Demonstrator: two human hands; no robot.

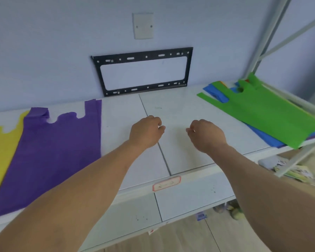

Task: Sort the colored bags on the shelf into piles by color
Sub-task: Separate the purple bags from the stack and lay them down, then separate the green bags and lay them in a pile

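A purple bag (58, 153) lies flat on the left of the white shelf (185, 110), overlapping a yellow bag (2, 148) at the far left. At the right end sits a mixed pile with a green bag (269, 115) on top and a blue bag (216, 95) showing beneath it. My left hand (145, 131) and my right hand (205, 135) hover over the bare middle of the shelf, fingers loosely curled, holding nothing. Both hands are well apart from every bag.
A black metal bracket (144, 71) leans on the wall behind the shelf. The shelf's white upright frame (267, 33) rises at the right. Packets lie on a lower level (296, 171) at the right, and a wood floor shows below.
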